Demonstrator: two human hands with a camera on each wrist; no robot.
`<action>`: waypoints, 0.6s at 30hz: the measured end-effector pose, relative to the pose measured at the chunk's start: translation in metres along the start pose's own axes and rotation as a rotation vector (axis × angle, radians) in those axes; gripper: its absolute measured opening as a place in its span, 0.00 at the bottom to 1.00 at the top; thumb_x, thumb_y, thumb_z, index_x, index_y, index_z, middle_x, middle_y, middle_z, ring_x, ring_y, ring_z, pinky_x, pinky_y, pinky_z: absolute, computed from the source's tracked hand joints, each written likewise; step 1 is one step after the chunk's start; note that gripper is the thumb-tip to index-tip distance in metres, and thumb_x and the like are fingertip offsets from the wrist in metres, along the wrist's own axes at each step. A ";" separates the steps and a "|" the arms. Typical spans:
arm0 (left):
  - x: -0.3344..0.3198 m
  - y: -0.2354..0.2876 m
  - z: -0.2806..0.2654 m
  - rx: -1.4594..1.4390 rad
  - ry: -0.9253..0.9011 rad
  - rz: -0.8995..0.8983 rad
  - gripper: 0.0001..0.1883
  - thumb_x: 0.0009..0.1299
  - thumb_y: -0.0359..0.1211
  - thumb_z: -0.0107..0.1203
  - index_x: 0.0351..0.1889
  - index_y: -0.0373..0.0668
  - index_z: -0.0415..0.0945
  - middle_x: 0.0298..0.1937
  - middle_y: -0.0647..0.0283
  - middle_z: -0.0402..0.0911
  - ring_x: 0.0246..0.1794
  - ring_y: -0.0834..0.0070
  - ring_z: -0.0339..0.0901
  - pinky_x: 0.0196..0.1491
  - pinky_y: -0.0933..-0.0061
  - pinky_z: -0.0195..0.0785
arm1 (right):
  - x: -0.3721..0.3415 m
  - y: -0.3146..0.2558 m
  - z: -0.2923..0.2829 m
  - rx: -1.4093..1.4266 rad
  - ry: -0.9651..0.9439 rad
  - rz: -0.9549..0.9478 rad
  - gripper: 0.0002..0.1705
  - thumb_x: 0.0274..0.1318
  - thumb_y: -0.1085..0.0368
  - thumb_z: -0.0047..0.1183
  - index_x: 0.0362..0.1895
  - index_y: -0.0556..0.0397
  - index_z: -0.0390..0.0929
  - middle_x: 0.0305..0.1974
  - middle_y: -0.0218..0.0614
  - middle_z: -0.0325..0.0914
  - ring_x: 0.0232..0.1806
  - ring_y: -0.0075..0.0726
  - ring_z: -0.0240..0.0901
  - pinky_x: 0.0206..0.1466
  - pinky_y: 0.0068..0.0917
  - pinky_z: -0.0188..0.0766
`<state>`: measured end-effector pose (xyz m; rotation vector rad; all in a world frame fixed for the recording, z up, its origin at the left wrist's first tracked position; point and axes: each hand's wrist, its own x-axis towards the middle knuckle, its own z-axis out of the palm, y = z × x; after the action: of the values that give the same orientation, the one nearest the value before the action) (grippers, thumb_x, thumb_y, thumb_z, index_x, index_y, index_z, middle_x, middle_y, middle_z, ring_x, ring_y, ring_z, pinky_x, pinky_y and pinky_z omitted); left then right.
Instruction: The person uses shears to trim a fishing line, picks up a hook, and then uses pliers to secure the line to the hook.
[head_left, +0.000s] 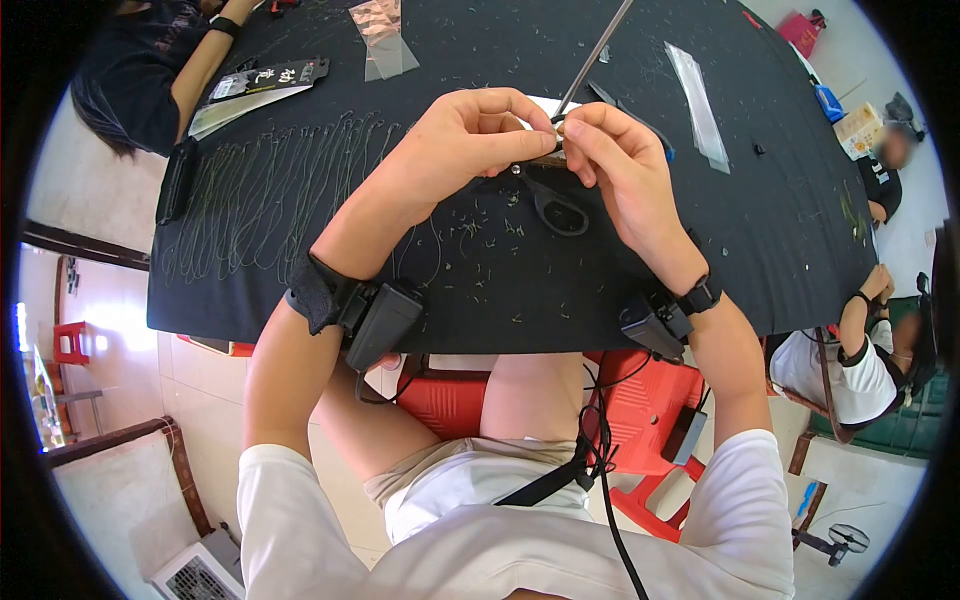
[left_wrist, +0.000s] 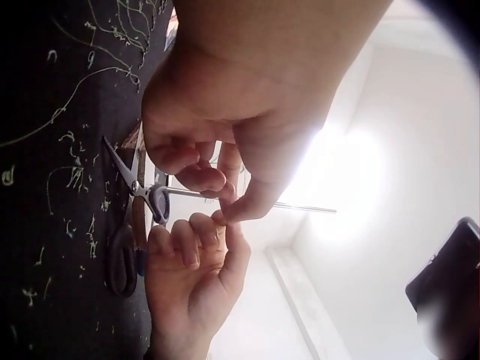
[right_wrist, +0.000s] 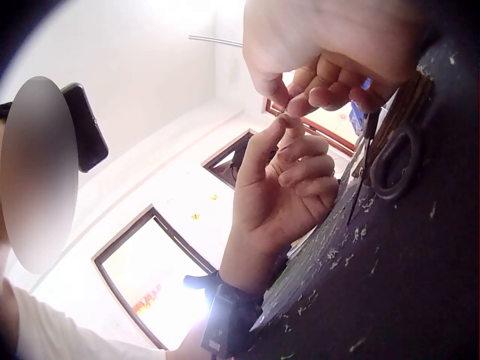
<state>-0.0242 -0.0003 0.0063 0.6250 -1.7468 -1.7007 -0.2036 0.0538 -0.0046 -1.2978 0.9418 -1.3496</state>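
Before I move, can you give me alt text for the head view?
Left-hand grip and right-hand grip pinch fingertip-close at something too small to identify, near scissors on a black tablecloth. Looped threads lie spread to the left.

Tiny indistinct piece (right_wrist: 281, 114) between fingertips (right_wrist: 298, 106)

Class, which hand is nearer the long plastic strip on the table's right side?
Right. The right hand is left of the plastic strip; the left hand is farther left.
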 end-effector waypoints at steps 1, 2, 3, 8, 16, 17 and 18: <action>0.000 0.001 0.000 0.012 0.005 -0.004 0.05 0.61 0.33 0.54 0.34 0.44 0.74 0.24 0.75 0.71 0.20 0.91 0.58 0.22 0.90 0.46 | 0.000 0.000 0.000 -0.001 0.006 0.002 0.09 0.55 0.63 0.50 0.35 0.55 0.75 0.21 0.26 0.72 0.21 0.14 0.62 0.24 0.12 0.56; 0.001 0.001 0.000 0.012 0.005 -0.003 0.05 0.61 0.33 0.54 0.34 0.44 0.74 0.24 0.75 0.71 0.20 0.91 0.58 0.22 0.90 0.46 | 0.001 0.000 0.000 -0.002 0.006 0.000 0.09 0.55 0.63 0.50 0.35 0.55 0.75 0.21 0.26 0.72 0.21 0.14 0.62 0.24 0.12 0.56; 0.001 0.000 0.000 0.029 0.007 0.004 0.06 0.61 0.33 0.55 0.34 0.44 0.74 0.24 0.76 0.70 0.20 0.91 0.58 0.22 0.89 0.46 | 0.001 0.000 0.000 0.002 0.010 0.006 0.09 0.55 0.63 0.50 0.35 0.55 0.75 0.21 0.26 0.72 0.22 0.14 0.62 0.24 0.12 0.56; 0.000 0.003 -0.001 0.039 0.022 0.022 0.07 0.61 0.34 0.55 0.35 0.44 0.75 0.23 0.76 0.70 0.20 0.92 0.57 0.22 0.89 0.46 | 0.001 0.000 0.000 0.013 0.006 0.015 0.09 0.55 0.62 0.50 0.35 0.55 0.75 0.22 0.26 0.71 0.22 0.14 0.62 0.25 0.12 0.55; 0.000 0.002 -0.001 0.011 0.046 0.005 0.08 0.60 0.34 0.56 0.34 0.42 0.75 0.23 0.76 0.71 0.20 0.92 0.56 0.22 0.89 0.46 | 0.001 -0.001 0.000 -0.016 0.009 0.021 0.09 0.55 0.62 0.50 0.36 0.54 0.75 0.22 0.25 0.71 0.22 0.13 0.61 0.25 0.12 0.55; 0.000 0.002 0.000 0.008 0.046 0.011 0.08 0.60 0.34 0.56 0.34 0.42 0.75 0.23 0.76 0.71 0.20 0.92 0.56 0.22 0.89 0.46 | 0.001 -0.002 0.000 -0.022 0.008 0.019 0.09 0.55 0.62 0.50 0.36 0.54 0.75 0.22 0.25 0.71 0.22 0.13 0.61 0.25 0.12 0.55; 0.000 0.003 -0.001 0.004 0.051 -0.018 0.08 0.60 0.34 0.56 0.34 0.42 0.75 0.23 0.75 0.71 0.20 0.91 0.56 0.22 0.89 0.46 | 0.000 -0.002 0.000 -0.018 0.010 0.020 0.09 0.55 0.62 0.50 0.36 0.54 0.75 0.22 0.25 0.72 0.22 0.13 0.61 0.25 0.12 0.55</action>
<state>-0.0233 -0.0009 0.0089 0.6818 -1.7144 -1.6797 -0.2034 0.0537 -0.0029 -1.2929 0.9734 -1.3366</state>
